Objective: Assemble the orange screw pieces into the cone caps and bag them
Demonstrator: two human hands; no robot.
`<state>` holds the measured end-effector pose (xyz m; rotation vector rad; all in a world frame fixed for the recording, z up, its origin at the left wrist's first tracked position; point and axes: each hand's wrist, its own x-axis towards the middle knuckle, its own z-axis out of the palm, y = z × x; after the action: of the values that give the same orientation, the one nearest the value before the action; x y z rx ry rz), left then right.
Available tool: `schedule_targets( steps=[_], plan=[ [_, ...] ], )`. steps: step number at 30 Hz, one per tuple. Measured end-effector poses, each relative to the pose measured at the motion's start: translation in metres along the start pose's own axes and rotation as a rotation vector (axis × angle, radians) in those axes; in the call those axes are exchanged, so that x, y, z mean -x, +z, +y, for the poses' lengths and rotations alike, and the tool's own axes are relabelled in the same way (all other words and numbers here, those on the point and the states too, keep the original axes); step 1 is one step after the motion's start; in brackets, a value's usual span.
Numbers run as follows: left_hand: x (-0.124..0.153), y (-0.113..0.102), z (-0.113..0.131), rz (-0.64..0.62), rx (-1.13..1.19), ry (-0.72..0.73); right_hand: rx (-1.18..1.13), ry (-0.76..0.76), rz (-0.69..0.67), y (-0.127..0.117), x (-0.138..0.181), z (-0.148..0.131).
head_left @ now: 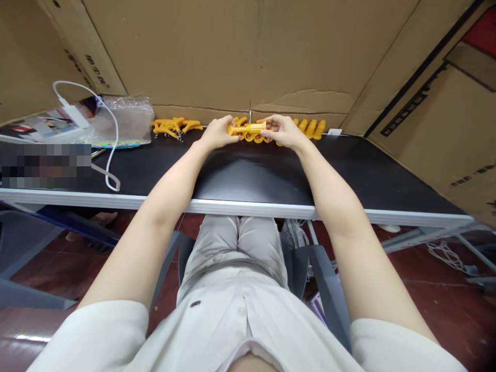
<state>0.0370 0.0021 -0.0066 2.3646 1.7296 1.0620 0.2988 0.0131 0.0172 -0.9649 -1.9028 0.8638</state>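
1. At the far edge of the table (248, 175), about midway along it, both hands meet over one yellow piece (250, 128).
2. The left hand (219, 133) has its fingers closed round the left end of the piece, thumb side toward the middle.
3. The right hand (282, 130) pinches the right end, fingers together on top and thumb beneath.
4. The piece lies level between the two hands, held just above the table, close to the cardboard (232, 51) wall behind.
5. More yellow parts (251, 137) lie right under the hands, touching the tabletop.
6. A loose heap (176, 125) of the same yellow parts sits at the far edge to the left of the left hand, near but apart from it.
7. A row (312, 128) of yellow parts stands along the far edge just to the right of the right hand.
8. Toward the far left corner lies a clear bag (127, 119), with a white charger (75, 114) beside it.
9. A white cable (112, 155) runs from the charger over the bag and loops down toward the near edge.
10. Both forearms stretch across the near edge, over bare black tabletop.
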Motion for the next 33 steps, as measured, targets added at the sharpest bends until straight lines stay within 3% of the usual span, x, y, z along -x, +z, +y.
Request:
schedule_targets(
  steps=[6,16,23,27,33],
  plan=[
    [0.001,0.002,0.001,0.023,-0.063,-0.015,0.029,-0.01,-0.027,-0.002,0.001,0.002],
    [0.007,-0.005,0.016,0.005,-0.151,-0.063,-0.179,0.188,0.03,0.009,0.005,-0.009],
    [0.004,-0.001,0.01,-0.001,-0.122,-0.068,-0.138,0.237,-0.001,0.009,0.005,-0.004],
    [0.002,0.0,0.006,-0.003,-0.091,-0.056,0.048,0.117,0.027,0.009,-0.003,0.012],
    [0.0,0.0,0.002,0.013,-0.032,-0.071,0.58,-0.303,0.075,0.004,-0.008,0.026]
  ],
)
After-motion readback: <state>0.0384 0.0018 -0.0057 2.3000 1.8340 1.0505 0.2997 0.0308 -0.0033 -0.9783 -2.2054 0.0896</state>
